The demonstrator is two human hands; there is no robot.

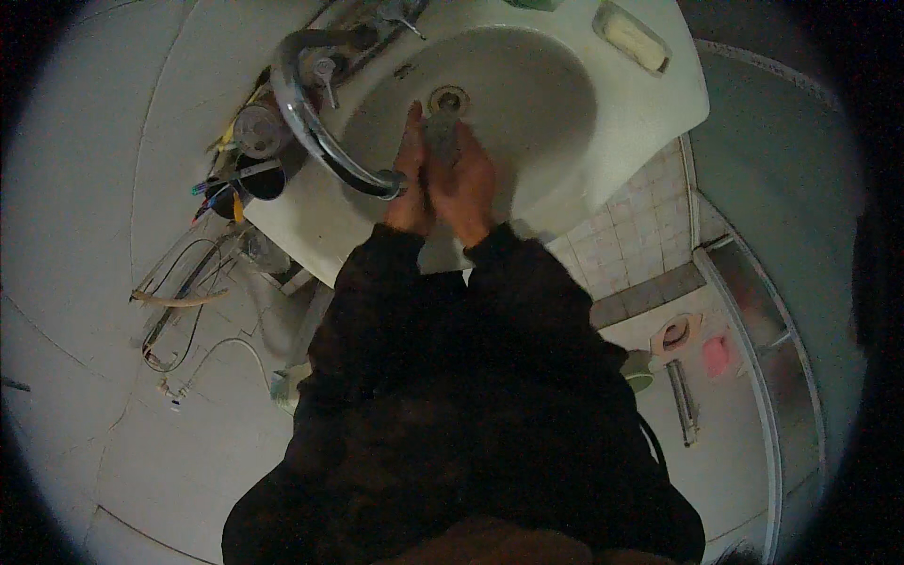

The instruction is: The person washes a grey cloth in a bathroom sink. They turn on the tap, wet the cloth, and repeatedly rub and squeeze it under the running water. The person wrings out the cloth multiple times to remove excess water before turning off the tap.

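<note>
Both of my hands are close together over the washbasin (551, 106), just in front of its drain (449, 100). My left hand (411, 166) is on the left, its fingers extended and its edge beside the other hand. My right hand (462, 173) is turned palm up and looks cupped. Between the fingers shows a greyish, translucent patch; whether it is water or an object I cannot tell. The chrome faucet spout (318, 134) curves over from the upper left and ends beside my left wrist.
Faucet handles (325, 74), a lidded jar (259, 131) and a dark cup (263, 180) with toothbrushes crowd the basin's left edge. A soap dish (632, 37) holds a pale bar at the upper right. Glazed shower panels (748, 296) stand on the right.
</note>
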